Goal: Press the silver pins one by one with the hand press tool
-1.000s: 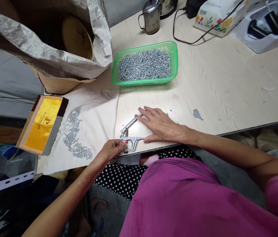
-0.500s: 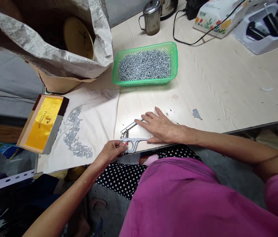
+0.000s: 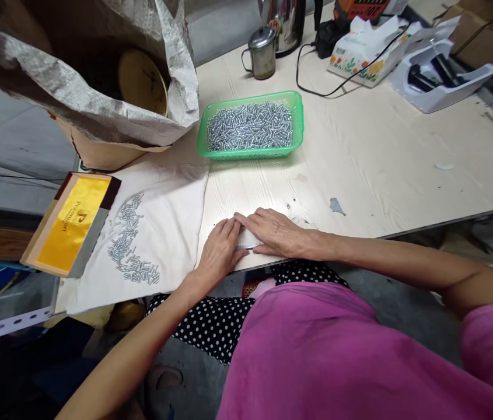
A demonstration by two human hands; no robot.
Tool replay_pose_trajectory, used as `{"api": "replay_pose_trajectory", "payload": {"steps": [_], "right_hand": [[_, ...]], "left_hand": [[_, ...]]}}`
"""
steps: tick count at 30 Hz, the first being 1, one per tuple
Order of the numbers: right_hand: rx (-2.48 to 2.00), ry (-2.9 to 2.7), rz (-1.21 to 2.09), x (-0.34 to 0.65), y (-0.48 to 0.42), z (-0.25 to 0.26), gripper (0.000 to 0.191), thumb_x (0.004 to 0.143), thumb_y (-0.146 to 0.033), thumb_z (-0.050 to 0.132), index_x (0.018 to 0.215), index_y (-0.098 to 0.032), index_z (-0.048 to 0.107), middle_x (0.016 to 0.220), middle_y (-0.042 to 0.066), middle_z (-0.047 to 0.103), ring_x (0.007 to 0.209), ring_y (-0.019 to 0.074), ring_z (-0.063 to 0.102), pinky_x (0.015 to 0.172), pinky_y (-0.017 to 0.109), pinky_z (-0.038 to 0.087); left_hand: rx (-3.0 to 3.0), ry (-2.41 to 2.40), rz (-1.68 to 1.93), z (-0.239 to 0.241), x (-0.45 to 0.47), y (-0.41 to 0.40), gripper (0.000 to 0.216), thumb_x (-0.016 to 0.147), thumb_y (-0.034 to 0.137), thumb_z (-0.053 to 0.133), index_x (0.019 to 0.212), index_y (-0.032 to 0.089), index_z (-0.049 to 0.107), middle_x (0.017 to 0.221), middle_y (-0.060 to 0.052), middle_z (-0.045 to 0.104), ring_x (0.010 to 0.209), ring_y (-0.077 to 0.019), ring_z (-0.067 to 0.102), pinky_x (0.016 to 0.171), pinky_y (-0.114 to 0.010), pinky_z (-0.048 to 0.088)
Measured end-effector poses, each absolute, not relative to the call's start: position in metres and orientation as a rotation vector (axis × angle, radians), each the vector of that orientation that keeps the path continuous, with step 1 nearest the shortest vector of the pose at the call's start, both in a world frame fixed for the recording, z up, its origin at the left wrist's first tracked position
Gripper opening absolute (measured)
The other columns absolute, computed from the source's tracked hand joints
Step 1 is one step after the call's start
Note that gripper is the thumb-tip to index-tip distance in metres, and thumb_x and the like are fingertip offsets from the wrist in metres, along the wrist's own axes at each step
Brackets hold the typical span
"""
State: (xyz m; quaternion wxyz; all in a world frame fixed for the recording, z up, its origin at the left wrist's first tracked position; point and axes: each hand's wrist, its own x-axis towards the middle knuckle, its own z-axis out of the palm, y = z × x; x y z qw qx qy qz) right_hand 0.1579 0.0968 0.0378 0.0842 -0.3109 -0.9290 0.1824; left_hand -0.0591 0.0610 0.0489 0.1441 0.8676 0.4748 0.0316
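Observation:
My left hand [image 3: 219,251] lies flat, fingers stretched, over the head of a small grey metal hand press at the table's near edge. My right hand [image 3: 272,232] rests flat on the tool's handles, its fingers extended and touching the left hand's fingertips. Only a short grey sliver of the press [image 3: 244,247] shows between the two hands. A white cloth [image 3: 165,216] lies just left of them with a loose pile of small metal springs [image 3: 129,245] on it.
A green basket [image 3: 299,119] full of springs sits farther back. A yellow box [image 3: 70,223], a big paper sack [image 3: 97,99], a metal mug [image 3: 262,52], a tissue box [image 3: 360,55] and a white machine [image 3: 439,76] ring the table [image 3: 395,151].
My left hand left its pinch at the press head and now lies flat over it. My right hand pushed the upper handle down. The camera tilted, shifting the scene slightly.

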Motion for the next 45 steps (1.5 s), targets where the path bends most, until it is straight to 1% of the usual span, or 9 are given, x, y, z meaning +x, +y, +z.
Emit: {"api": "replay_pose_trajectory", "payload": {"steps": [4, 9, 14, 17, 21, 28, 35, 39, 45], "right_hand": [[-1.054, -2.771, 0.431, 0.162, 0.102, 0.034, 0.068, 0.089, -0.041, 0.076, 0.140, -0.005, 0.049, 0.124, 0.021, 0.062, 0.110, 0.0325, 0.053, 0.092, 0.045, 0.046], [-1.059, -2.829, 0.349, 0.156, 0.116, 0.023, 0.015, 0.101, -0.023, 0.058, 0.107, -0.011, 0.065, 0.102, 0.014, 0.066, 0.099, 0.0268, 0.055, 0.081, 0.037, 0.045], [-1.027, -2.880, 0.294, 0.143, 0.133, 0.018, 0.022, 0.104, -0.013, 0.044, 0.103, -0.015, 0.066, 0.094, 0.011, 0.067, 0.091, 0.0245, 0.054, 0.076, 0.035, 0.041], [-1.083, -2.866, 0.288, 0.147, 0.141, 0.025, 0.022, 0.101, -0.028, 0.058, 0.112, -0.011, 0.065, 0.107, 0.015, 0.067, 0.100, 0.0278, 0.054, 0.079, 0.036, 0.041], [-1.021, -2.852, 0.373, 0.162, 0.154, 0.031, 0.055, 0.095, -0.055, 0.066, 0.124, -0.008, 0.063, 0.121, 0.020, 0.064, 0.106, 0.0318, 0.052, 0.084, 0.039, 0.040], [-0.968, -2.815, 0.391, 0.159, 0.191, 0.020, 0.019, 0.102, -0.025, 0.054, 0.106, -0.015, 0.069, 0.109, 0.013, 0.067, 0.099, 0.0254, 0.051, 0.080, 0.035, 0.031], [-0.956, -2.840, 0.268, 0.124, 0.202, 0.040, 0.016, 0.100, -0.023, 0.060, 0.110, -0.017, 0.071, 0.110, 0.012, 0.067, 0.099, 0.0255, 0.050, 0.079, 0.036, 0.027], [-0.395, -2.970, 0.256, 0.088, 0.168, 0.051, 0.011, 0.098, -0.026, 0.065, 0.104, -0.024, 0.074, 0.112, 0.009, 0.065, 0.102, 0.0255, 0.047, 0.076, 0.035, 0.028], [-0.058, -3.030, 0.226, 0.049, 0.141, 0.038, 0.016, 0.094, -0.013, 0.064, 0.079, -0.018, 0.067, 0.100, 0.008, 0.065, 0.098, 0.0235, 0.049, 0.077, 0.037, 0.034]], "left_hand": [[2.502, 1.326, -0.001, 0.043, -0.056, 0.081, 0.063, 0.091, 0.033, 0.072, 0.145, 0.014, 0.046, 0.130, -0.016, 0.061, 0.115, -0.0329, 0.056, 0.100, -0.050, 0.052], [2.480, 1.423, 0.116, 0.036, -0.052, 0.089, 0.033, 0.097, 0.032, 0.066, 0.125, 0.017, 0.063, 0.110, -0.011, 0.067, 0.101, -0.0283, 0.057, 0.089, -0.043, 0.054], [2.479, 1.490, 0.209, 0.028, -0.054, 0.105, 0.020, 0.100, 0.031, 0.061, 0.111, 0.016, 0.070, 0.097, -0.009, 0.069, 0.095, -0.0271, 0.059, 0.085, -0.042, 0.055], [2.495, 1.531, 0.288, 0.024, -0.056, 0.103, 0.032, 0.099, 0.033, 0.063, 0.126, 0.016, 0.064, 0.116, -0.012, 0.071, 0.106, -0.0286, 0.062, 0.093, -0.045, 0.056], [2.536, 1.588, 0.438, 0.017, -0.047, 0.073, 0.036, 0.102, 0.027, 0.057, 0.136, 0.015, 0.058, 0.141, -0.018, 0.062, 0.134, -0.0327, 0.055, 0.113, -0.054, 0.048], [2.493, 1.434, 0.488, 0.007, -0.016, 0.024, 0.049, 0.103, 0.032, 0.056, 0.149, 0.017, 0.048, 0.153, -0.017, 0.055, 0.149, -0.0323, 0.043, 0.122, -0.056, 0.040], [2.443, 1.422, 0.563, 0.000, -0.015, 0.024, 0.060, 0.101, 0.039, 0.059, 0.151, 0.011, 0.043, 0.155, -0.022, 0.051, 0.152, -0.0362, 0.038, 0.122, -0.063, 0.035], [2.403, 1.440, 0.584, -0.001, -0.012, 0.021, 0.051, 0.100, 0.042, 0.061, 0.139, 0.009, 0.056, 0.139, -0.025, 0.063, 0.136, -0.0381, 0.057, 0.111, -0.060, 0.049], [2.594, 1.079, 0.905, 0.036, -0.021, -0.013, 0.023, 0.100, 0.025, 0.059, 0.120, 0.017, 0.068, 0.104, -0.011, 0.078, 0.098, -0.0220, 0.074, 0.095, -0.037, 0.062]]}}
